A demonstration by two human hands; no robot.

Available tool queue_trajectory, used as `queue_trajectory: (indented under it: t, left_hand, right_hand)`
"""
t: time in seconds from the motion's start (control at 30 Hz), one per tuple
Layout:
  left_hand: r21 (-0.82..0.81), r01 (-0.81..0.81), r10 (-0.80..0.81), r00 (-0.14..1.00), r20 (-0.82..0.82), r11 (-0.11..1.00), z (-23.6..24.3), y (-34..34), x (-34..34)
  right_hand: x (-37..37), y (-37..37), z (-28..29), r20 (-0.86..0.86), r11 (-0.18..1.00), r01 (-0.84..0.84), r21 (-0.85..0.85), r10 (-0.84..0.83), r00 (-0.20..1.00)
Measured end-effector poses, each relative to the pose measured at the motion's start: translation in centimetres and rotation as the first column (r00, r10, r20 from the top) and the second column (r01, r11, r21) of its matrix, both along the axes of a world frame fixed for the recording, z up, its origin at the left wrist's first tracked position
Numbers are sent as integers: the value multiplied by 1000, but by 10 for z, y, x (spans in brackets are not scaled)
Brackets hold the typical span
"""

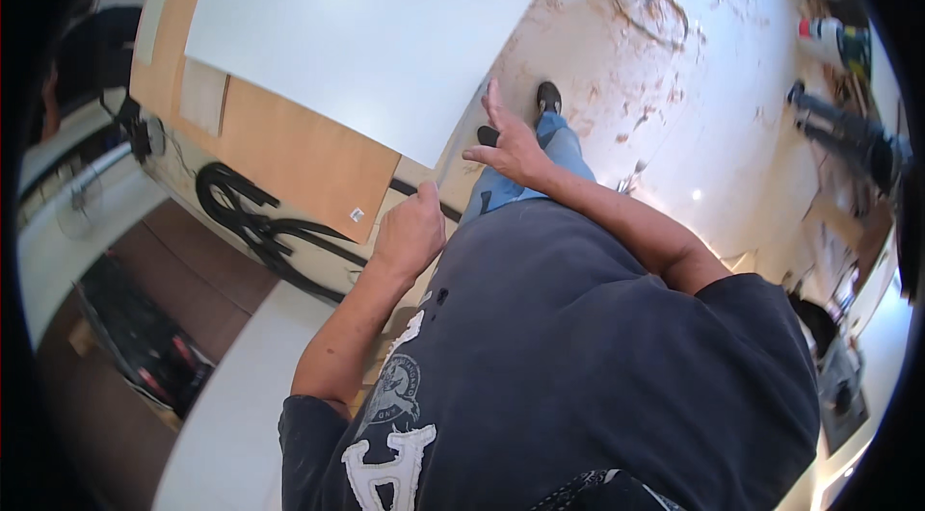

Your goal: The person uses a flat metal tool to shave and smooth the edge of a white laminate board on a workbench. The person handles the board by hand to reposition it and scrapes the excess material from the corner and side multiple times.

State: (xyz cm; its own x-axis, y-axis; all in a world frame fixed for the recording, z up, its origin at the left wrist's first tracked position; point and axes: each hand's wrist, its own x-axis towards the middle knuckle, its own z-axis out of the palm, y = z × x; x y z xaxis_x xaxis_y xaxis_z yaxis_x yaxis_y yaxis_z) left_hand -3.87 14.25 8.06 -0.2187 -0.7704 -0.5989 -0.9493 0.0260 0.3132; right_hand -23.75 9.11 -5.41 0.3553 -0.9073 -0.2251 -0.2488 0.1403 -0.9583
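Note:
A large white panel point(356, 29) lies flat in front of me, over a light wood-coloured board point(318, 145) that sticks out on its left and near sides. My left hand point(409, 232) is closed in a fist just below the panel's near corner. Whatever those fingers may hold is hidden from view. Beside the panel's right edge, my right hand point(515, 150) is held out with thumb and fingers apart, and nothing shows in it. I cannot tell whether its fingertips touch the edge.
Black hoses point(251, 212) loop below the board on the left. A small wood piece point(204, 99) rests on the board. Shavings and a cable point(665, 29) litter the floor at right. Another person point(848, 140) stands far right. A dark bag-like object point(135, 328) lies at lower left.

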Motion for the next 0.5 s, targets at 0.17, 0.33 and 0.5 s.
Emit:
queue_trajectory:
  t: [0.17,0.33,0.5]
  left_hand:
    - [87,242,-253,958,137,966,17,-31,-15]
    - [120,181,-199,966,166,976,27,-53,-21]
    - [180,202,-238,950,202,963,36,-56,-24]
  right_hand:
    - [1,13,-23,61,992,53,113,-60,996]
    - [12,-5,-46,151,976,169,135,-189,970]
    - [23,4,-53,218,963,176,204,-220,951]
